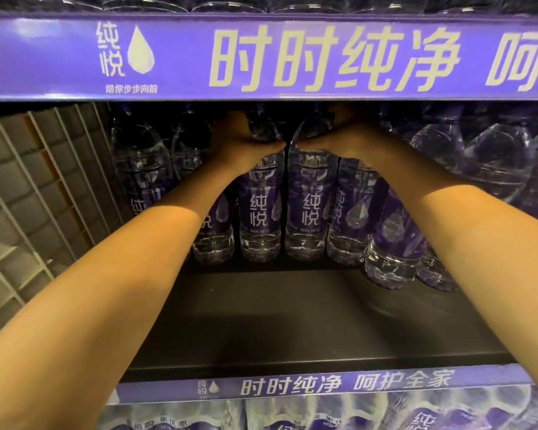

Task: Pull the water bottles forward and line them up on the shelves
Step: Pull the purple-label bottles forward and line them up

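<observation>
Left hand (246, 141) curls around the shoulder of a water bottle (259, 209) deep on the shelf, fingers wrapped over the top, thumb side underneath. Right hand (351, 141) grips the neighbouring bottle (308, 206) the same way, at the shoulder. The two hands almost touch at the thumbs; the two held bottles stand upright, side by side, touching, purple labels facing out.

Both forearms reach in under the upper shelf edge, a purple banner (261, 57) with white Chinese lettering. Bottle caps are hidden behind that banner.

More bottles flank the held pair: one at the left (213, 237) partly behind the left arm, others further back on the left (140, 169). On the right, one bottle (392, 243) stands nearer the front and tilts, with more clustered behind the right arm (491, 169).

Shelf board (292, 321) is dark, bare in front of the held pair. Grey slatted panel (38, 187) at the left. Lower shelf edge strip (323, 386) is purple too, with packed bottles (323, 414) below it.
</observation>
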`<state>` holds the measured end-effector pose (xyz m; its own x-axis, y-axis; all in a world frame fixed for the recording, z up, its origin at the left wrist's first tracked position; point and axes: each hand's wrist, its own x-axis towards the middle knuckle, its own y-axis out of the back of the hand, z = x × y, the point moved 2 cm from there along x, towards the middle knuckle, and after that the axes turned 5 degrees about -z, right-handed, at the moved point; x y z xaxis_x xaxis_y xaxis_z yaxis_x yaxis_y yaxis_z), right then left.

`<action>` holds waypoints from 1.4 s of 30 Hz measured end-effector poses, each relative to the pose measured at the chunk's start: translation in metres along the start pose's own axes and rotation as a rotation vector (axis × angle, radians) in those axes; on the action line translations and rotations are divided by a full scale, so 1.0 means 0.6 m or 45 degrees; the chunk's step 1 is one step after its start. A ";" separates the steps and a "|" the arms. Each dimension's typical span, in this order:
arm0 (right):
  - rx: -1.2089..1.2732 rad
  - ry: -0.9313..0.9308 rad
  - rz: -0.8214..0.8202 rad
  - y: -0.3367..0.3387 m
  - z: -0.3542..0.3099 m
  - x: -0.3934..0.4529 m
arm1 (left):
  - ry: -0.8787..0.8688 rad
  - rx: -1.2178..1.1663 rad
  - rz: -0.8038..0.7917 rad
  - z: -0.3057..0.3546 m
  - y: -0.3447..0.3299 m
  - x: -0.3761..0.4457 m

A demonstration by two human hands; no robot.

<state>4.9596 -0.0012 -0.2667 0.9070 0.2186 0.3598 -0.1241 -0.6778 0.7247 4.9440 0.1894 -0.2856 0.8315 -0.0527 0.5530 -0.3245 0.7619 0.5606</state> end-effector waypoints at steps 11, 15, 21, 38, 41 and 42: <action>0.033 -0.035 -0.003 0.003 0.012 0.000 | -0.035 -0.044 0.053 -0.005 0.000 -0.006; 0.035 -0.021 -0.002 0.001 0.008 -0.004 | -0.005 0.079 0.049 -0.008 -0.002 -0.011; -0.035 0.075 0.222 0.023 -0.008 -0.045 | -0.140 0.254 0.161 0.005 0.004 -0.055; -0.214 -0.151 0.489 0.180 0.102 -0.262 | -0.361 0.035 -0.027 0.147 -0.139 -0.101; -0.012 -0.194 0.440 0.203 0.136 -0.243 | -0.346 0.159 -0.026 0.176 -0.162 -0.080; -0.081 -0.160 0.406 0.206 0.146 -0.237 | -0.329 0.193 -0.032 0.182 -0.167 -0.072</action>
<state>4.8508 -0.1778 -0.2796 0.8607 -0.0876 0.5016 -0.4302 -0.6521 0.6243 4.8915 0.0447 -0.2986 0.7043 -0.2477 0.6653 -0.3849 0.6542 0.6511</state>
